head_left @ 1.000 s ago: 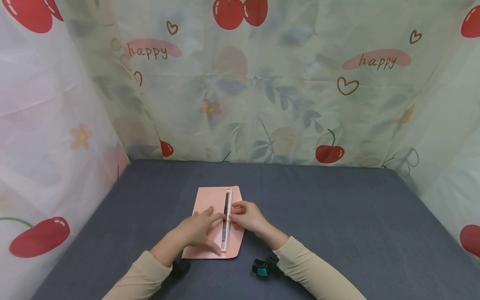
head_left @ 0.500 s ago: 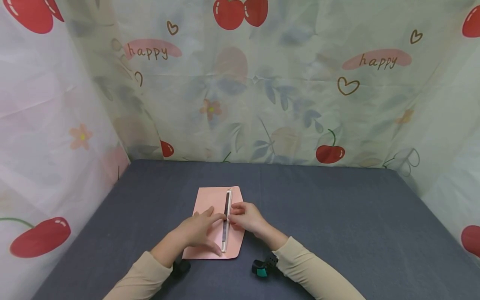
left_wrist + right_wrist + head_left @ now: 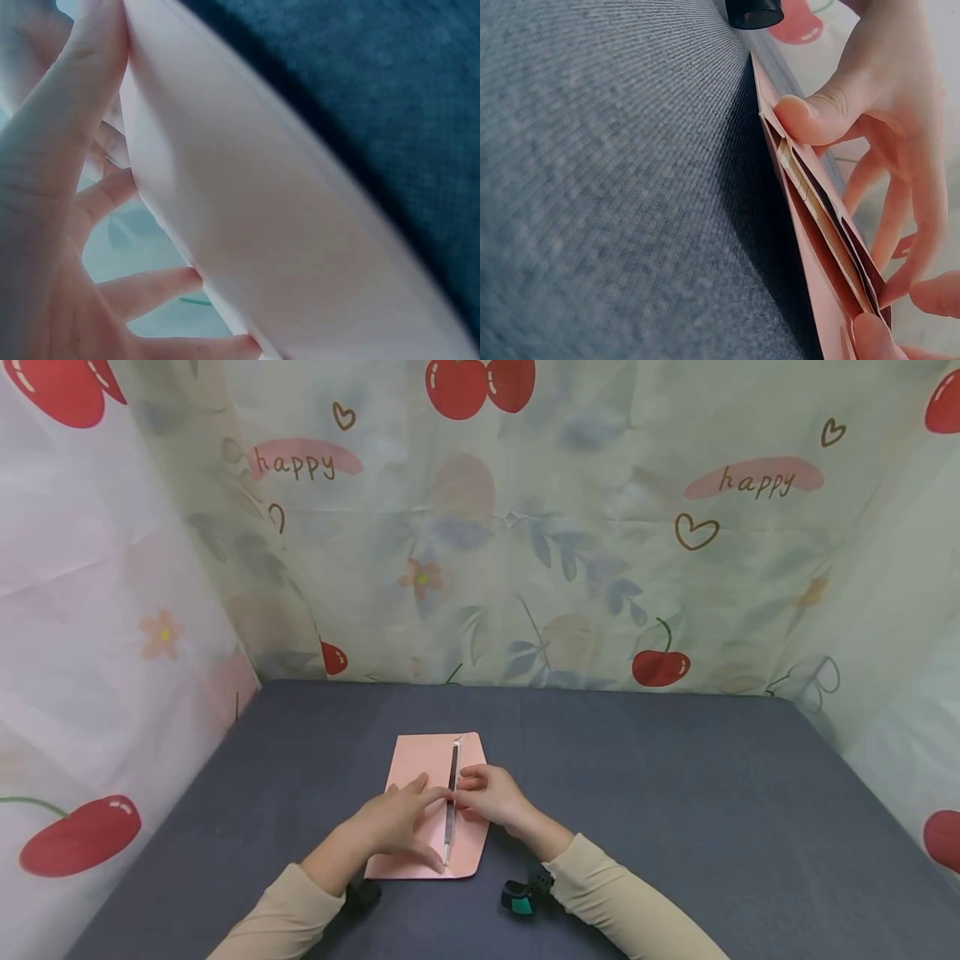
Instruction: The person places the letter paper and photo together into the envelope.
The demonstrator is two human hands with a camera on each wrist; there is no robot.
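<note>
A pink envelope (image 3: 410,758) lies on the dark table with its flap to the right. Inside its opening sits a flat piece with a whitish edge (image 3: 447,850), beside a dark strip. My left hand (image 3: 395,817) rests on the envelope with fingers spread, its thumb near the close edge and index finger at the opening. In the right wrist view, that thumb presses the upper layer and several layers show in the opening. My right hand (image 3: 497,795) is over the flap, its thumb (image 3: 874,339) touching the layers at the opening and its index finger (image 3: 939,292) apart from the thumb.
A dark cloth covers the table (image 3: 645,785). Printed curtains (image 3: 555,552) stand behind and at both sides. A black wrist device with a teal part (image 3: 521,905) is on my right wrist, and another dark one (image 3: 363,895) is on my left.
The whitish edge has slid left into the envelope, so a narrower strip of it shows. My right fingers have shifted slightly left; my left hand stays in place.
</note>
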